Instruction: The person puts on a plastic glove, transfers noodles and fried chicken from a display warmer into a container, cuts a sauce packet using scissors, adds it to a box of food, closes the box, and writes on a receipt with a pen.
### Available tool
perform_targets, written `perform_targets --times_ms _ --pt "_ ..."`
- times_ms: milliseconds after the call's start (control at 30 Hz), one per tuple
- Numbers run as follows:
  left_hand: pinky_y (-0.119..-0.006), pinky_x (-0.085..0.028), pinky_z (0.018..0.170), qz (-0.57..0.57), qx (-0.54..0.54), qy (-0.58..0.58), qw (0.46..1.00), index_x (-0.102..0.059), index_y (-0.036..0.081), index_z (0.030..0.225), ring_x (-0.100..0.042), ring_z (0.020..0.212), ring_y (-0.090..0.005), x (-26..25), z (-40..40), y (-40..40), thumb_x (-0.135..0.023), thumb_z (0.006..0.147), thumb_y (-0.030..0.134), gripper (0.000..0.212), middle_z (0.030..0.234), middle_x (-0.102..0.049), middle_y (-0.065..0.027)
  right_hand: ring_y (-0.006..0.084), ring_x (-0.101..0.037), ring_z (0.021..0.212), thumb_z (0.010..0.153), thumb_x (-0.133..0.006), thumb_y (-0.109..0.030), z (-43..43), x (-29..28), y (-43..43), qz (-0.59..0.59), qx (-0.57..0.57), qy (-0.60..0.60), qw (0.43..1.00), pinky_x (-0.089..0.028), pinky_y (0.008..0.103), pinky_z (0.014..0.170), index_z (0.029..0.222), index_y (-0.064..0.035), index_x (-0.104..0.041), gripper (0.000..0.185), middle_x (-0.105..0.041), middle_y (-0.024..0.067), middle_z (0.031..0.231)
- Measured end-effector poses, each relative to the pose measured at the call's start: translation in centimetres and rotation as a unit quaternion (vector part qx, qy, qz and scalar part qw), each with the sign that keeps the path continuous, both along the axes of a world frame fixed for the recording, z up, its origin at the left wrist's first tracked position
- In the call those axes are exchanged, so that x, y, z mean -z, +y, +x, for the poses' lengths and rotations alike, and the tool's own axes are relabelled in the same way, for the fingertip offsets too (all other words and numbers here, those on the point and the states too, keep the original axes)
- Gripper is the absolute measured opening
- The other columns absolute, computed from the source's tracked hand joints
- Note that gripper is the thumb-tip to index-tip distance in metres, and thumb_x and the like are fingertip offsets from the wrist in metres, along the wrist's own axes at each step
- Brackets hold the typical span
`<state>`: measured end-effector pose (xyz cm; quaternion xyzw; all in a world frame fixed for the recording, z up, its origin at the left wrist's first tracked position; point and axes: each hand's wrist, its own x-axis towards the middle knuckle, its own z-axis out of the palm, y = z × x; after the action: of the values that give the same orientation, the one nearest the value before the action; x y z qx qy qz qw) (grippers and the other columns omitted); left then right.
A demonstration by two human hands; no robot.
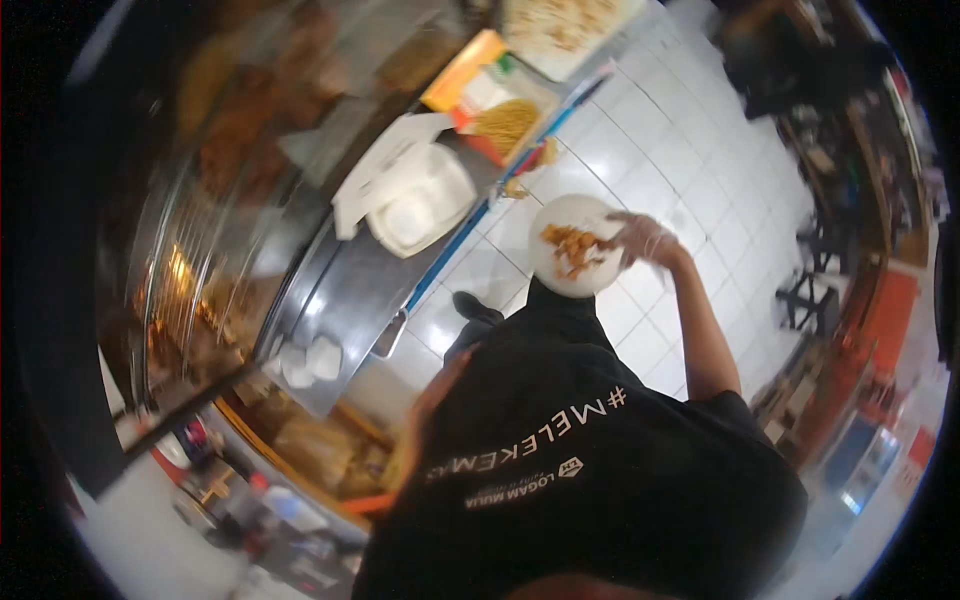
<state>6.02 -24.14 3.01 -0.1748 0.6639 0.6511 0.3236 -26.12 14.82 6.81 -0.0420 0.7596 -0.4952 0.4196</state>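
Observation:
A round white plate or shallow bowl (541, 270) with orange-brown fried food pieces (574, 246) is in front of my legs, above the floor. My right hand (646, 238), in what looks like a clear plastic glove, grips its right side, with the fingers reaching over the rim toward the food. My left hand (459, 367) hangs low beside my hip, blurred and partly hidden against my black shirt; whether it holds anything cannot be seen. To its left, whitish rounded items (315, 361) lie on the steel counter (367, 300).
An open white takeaway box (424, 199) sits on the counter by its blue edge (450, 259). Beyond are an orange-and-white pack with yellow strands (506, 124) and a tray of pale food (574, 30). A glass display case (195, 300) stands left, black stools (808, 300) right on white tiles.

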Motion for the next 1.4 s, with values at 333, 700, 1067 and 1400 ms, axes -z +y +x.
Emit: perform_targets --times_ms 333,700,1067,1400 --pt "-0.041 -0.042 0.107 -0.115 -0.156 -0.308 0.932 -0.050 0.003 0.140 -0.056 0.121 -0.0279 4.7 1.8 3.5 -0.056 0.101 0.040 0.053 0.130 -0.058 -0.0159 0.0278 -0.065 0.111 0.091 -0.068 -0.034 -28.7 29.8 13.4 0.195 0.107 0.353 0.909 -0.056 0.0361 0.087 0.125 0.0028 -0.062 0.051 -0.056 0.0248 0.136" --pt "-0.040 -0.058 0.088 -0.169 -0.044 -0.281 0.944 -0.048 0.006 0.140 -0.070 0.101 -0.0216 3.1 -6.3 13.2 -0.061 0.099 0.040 0.054 0.114 -0.069 -0.0110 0.0413 -0.059 0.116 0.093 -0.054 -0.034 -53.4 49.8 1.0 0.329 0.063 0.567 0.752 -0.035 0.0532 0.111 0.120 0.0037 -0.064 0.047 -0.068 0.0236 0.115" --pt "-0.037 -0.057 0.086 -0.156 -0.118 -0.432 0.880 -0.047 0.006 0.141 -0.069 0.101 -0.0236 2.0 -8.6 18.4 -0.057 0.102 0.040 0.052 0.115 -0.067 -0.0134 0.0386 -0.062 0.111 0.091 -0.055 -0.035 -50.2 44.5 2.2 0.283 0.010 0.561 0.778 -0.040 0.0505 0.105 0.099 0.0049 -0.072 0.044 -0.069 0.0248 0.106" --pt "-0.044 -0.055 0.087 -0.036 -0.307 -0.314 0.898 -0.048 0.009 0.140 -0.068 0.102 -0.0284 1.3 0.5 18.1 -0.050 0.106 0.037 0.044 0.116 -0.067 -0.0155 0.0343 -0.061 0.117 0.091 -0.065 -0.035 -49.3 40.7 4.2 0.137 -0.017 0.520 0.843 -0.048 0.0415 0.101 0.124 -0.0025 -0.063 0.047 -0.060 0.0233 0.130"
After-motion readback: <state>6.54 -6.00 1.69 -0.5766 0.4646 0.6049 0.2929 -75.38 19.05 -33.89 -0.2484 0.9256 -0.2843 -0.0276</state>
